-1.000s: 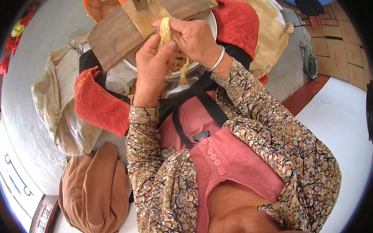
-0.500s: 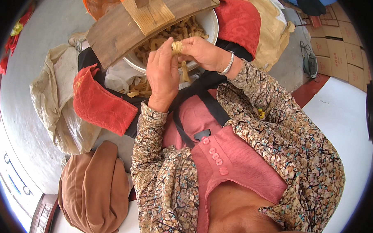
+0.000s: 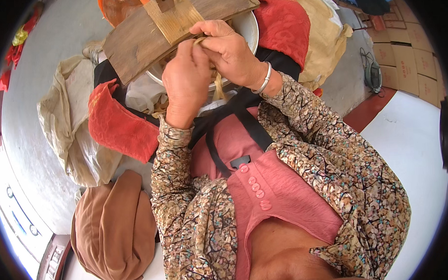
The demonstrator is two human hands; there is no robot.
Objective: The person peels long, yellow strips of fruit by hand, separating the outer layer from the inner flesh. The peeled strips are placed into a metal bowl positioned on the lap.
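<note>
My left hand and my right hand meet over a big round metal basin, fingertips pressed together. Both are closed on a soft, pale tan strip, whose loose end dangles below the fingers. Most of the strip is hidden inside my grip, and the left fingers are slightly blurred. The basin's pale rim shows to the right of my hands. Across the basin, just beyond my fingers, lies a wooden board with a lighter wood block fixed on it.
Red cloths lie left and right over my legs. A crumpled translucent bag sits beside the basin. Further left are a beige sack and a brown cloth. Cardboard boxes are stacked at the far right; an orange container stands behind the board.
Both hands have risen slightly toward the board, and my right hand has moved over the left fingertips. The wound tan bundle that showed between them is now mostly covered.
</note>
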